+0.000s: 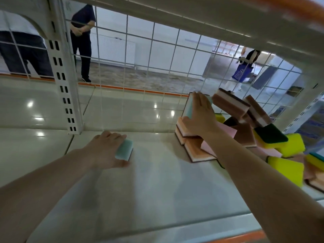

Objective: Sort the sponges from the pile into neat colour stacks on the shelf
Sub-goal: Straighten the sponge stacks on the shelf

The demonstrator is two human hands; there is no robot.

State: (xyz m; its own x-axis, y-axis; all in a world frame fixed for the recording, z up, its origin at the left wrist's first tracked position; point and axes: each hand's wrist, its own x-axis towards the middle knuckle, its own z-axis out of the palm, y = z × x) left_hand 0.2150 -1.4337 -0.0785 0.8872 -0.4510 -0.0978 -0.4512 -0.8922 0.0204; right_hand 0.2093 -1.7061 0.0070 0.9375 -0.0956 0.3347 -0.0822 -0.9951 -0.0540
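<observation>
Left hand point(107, 148) grips a pale blue sponge point(124, 149) flat on the shelf point(157, 190), fingers curled over its far edge and thumb along the near side, well to the left of the pile point(254, 135). Right hand point(199, 118) reaches to the pile's left edge, where a second blue sponge point(188, 106) stands on edge atop two peach sponges point(180, 132); its fingers lie nearly straight against that sponge's face, so whether they pinch it or only press it cannot be told. Another peach sponge point(198, 151) lies just in front of the pair. To the right of them the pile is a loose heap: brown sponges point(231, 104) tilted against the wire grid point(157, 55), and yellow sponges point(291, 146) lower down.

The risk is at the pile. The brown sponges look barely propped, so pulling the upright blue one away sharply could topple them and scatter the heap. A weak hold might also drop it.
</observation>
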